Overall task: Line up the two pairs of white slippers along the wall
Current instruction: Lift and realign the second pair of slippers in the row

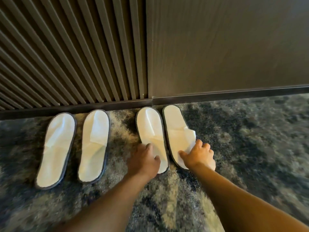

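White slippers with grey edging lie side by side on the carpet, one end of each near the wall's skirting. The left pair, far-left slipper (56, 150) and its mate (94, 146), lies untouched. The right pair sits closer together. My left hand (144, 160) rests on the near end of the third slipper (151, 129), fingers curled over its upper. My right hand (199, 155) pinches the raised upper flap of the fourth slipper (175, 131) between thumb and fingers.
A dark slatted wall panel (71, 52) stands behind the left pair, a smooth dark panel (225, 44) behind the right. A dark skirting (234, 94) runs along the base. Mottled blue-grey carpet (250, 139) stretches right and toward me.
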